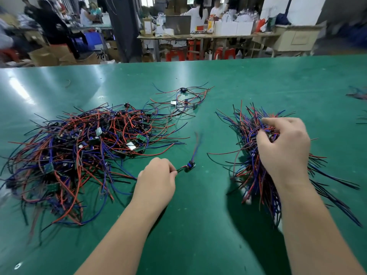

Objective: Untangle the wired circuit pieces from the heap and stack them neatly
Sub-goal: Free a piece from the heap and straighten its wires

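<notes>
The left hand [156, 175] pinches the thin wires of a small green circuit board [191, 166] lying just beyond its fingers; the right hand [284, 143] clutches a bristly red-blue wire stack [250, 126].

Green table mat [218, 80] smooth, glossy; wires [83, 147] plastic-sheathed, slightly shiny.

This is a small electronics assembly workshop, the look of a factory floor. A long bench [238, 76] covered in green matting carries a heap of wired circuit pieces [79, 151] and a gathered bundle [248, 155]. Behind it, people [198, 14] work at other tables [198, 36] crowded with packaging, among cardboard boxes [49, 56], red plastic stools [174, 54] and a blue crate [92, 39].
</notes>
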